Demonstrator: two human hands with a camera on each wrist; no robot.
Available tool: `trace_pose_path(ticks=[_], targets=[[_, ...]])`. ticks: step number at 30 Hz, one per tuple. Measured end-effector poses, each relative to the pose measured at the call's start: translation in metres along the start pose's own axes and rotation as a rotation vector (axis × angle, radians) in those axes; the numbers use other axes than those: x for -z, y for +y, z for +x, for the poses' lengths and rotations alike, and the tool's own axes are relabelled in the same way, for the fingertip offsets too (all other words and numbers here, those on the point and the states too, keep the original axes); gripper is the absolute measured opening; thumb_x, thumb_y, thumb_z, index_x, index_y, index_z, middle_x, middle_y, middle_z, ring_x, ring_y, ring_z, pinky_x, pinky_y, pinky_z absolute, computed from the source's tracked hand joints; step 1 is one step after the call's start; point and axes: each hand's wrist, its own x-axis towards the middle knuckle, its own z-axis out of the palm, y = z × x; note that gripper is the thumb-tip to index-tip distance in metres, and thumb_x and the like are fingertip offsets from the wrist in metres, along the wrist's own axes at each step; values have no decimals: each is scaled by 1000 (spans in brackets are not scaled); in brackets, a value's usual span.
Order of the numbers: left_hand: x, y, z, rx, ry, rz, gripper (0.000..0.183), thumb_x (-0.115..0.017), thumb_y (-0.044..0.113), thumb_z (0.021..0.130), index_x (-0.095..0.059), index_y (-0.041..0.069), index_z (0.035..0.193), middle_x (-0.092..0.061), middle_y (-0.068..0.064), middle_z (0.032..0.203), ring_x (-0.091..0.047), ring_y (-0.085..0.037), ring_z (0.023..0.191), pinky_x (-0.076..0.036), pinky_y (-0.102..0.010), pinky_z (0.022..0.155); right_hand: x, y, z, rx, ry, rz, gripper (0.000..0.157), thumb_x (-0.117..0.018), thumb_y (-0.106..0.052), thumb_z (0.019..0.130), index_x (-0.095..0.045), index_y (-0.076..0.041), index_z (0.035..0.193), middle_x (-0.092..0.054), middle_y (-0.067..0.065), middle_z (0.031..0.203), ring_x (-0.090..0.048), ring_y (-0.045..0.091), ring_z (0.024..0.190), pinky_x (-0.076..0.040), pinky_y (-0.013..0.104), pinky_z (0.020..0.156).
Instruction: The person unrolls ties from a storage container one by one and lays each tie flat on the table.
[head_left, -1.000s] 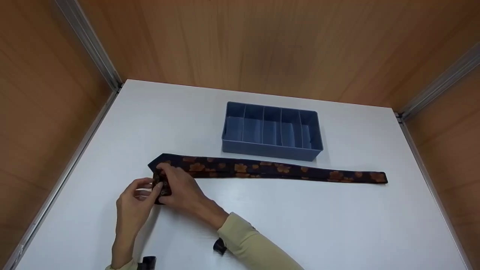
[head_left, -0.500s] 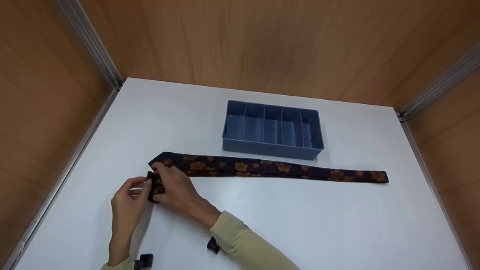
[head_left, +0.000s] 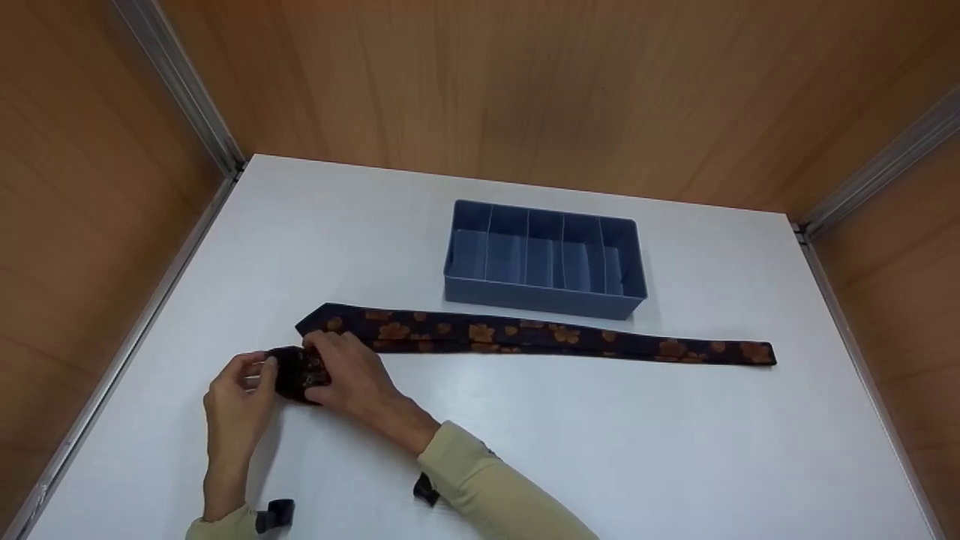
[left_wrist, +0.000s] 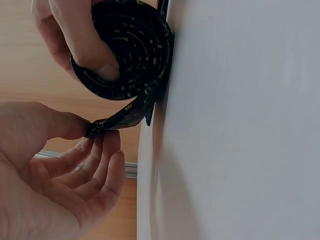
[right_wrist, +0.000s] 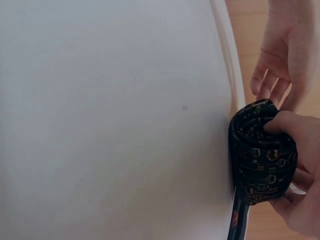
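Observation:
A dark necktie with a small gold key pattern, wound into a roll [right_wrist: 267, 167], stands on its edge by the table surface. My right hand [head_left: 356, 379] grips the roll between thumb and fingers. With thumb and fingertips, my left hand [head_left: 236, 401] pinches the loose end [left_wrist: 122, 116] of this tie, which sticks out from the coil in the left wrist view. Behind the hands lies a second necktie [head_left: 525, 337], navy with orange flowers, stretched flat; its pointed end is at the left, and my right fingers are close to its near edge.
A blue tray [head_left: 544, 300] with several narrow compartments stands behind the flat tie. The white table [head_left: 637, 442] is bounded by wood panels [head_left: 525, 97] at the back and sides.
My left hand has moved left, pulling the tie's loose end out from the roll. The right hand has shifted slightly left, still holding the roll. The flowered tie stays in place.

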Motion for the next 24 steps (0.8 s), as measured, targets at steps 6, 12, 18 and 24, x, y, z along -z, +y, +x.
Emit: trace_pose_path(ticks=[6,12,18,24], targets=[[4,-7,7,7,-19,63,25,-59,7,101,-66,-7,119,-72,-28,104,-70,-26,86,-43,-10,60,1,4,-1,-5,-11,20,55,-86,-21,83,-59,-16,131,-68,-5,119,-55,5,101,-39,10,86],[7,-12,10,31,-41,102,25,-61,4,99,-66,-8,120,-69,-29,107,-69,-38,95,-42,-12,62,1,7,-3,-20,-25,53,55,-86,-21,83,-59,-17,131,-66,-6,122,-54,4,101,-38,10,87],[7,-9,12,47,-91,127,33,-69,-1,93,-64,-10,124,-57,-32,119,-60,-45,106,-45,-33,77,2,11,-7,-3,-5,92,54,-86,-18,83,-60,-16,130,-66,-5,124,-55,6,104,-40,11,89],[6,-3,11,18,-189,112,30,-69,-3,93,-65,-9,122,-62,-29,117,-62,-38,102,-47,-23,72,3,16,-12,26,10,129,57,-86,-16,83,-59,-15,133,-65,-3,129,-56,7,112,-40,12,95]])
